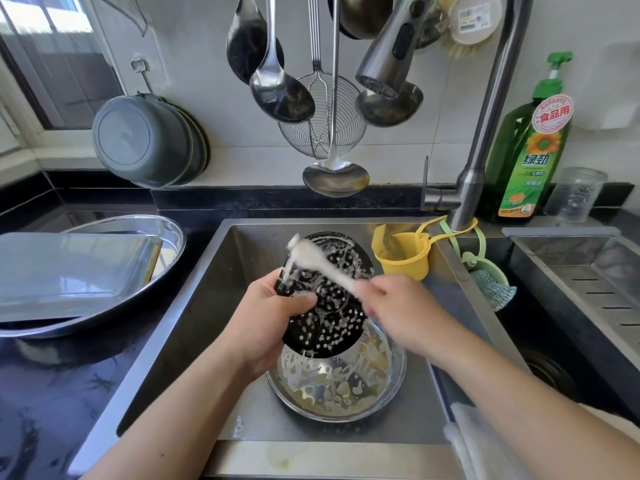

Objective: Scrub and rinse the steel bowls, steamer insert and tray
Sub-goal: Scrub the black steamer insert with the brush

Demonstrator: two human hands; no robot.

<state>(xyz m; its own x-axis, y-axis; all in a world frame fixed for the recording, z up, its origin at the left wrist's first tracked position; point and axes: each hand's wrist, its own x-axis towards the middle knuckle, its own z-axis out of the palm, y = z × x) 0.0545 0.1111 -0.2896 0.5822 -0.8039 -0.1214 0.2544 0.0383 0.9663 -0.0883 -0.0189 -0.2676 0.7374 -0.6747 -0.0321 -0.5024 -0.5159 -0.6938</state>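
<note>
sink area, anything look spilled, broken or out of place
Nothing stands out. The foam on the steamer insert and in the steel bowl below it is only soap from scrubbing. The tray rests upside down in a bowl on the counter.

We see the white brush [320, 263] only as a motion smear, its head too blurred to make out, and the right hand [398, 311] gripping its handle is blurred as well. The left hand [273, 318] covers the left rim of the black steamer insert [332, 303], which in turn hides the far side of the soapy steel bowl [337, 386] under it. The upturned tray [69, 271] masks most of the oval dish [162, 233] beneath, and the left edge cuts both off. The hanging ladles' [277, 81] handles run out of the top edge
</note>
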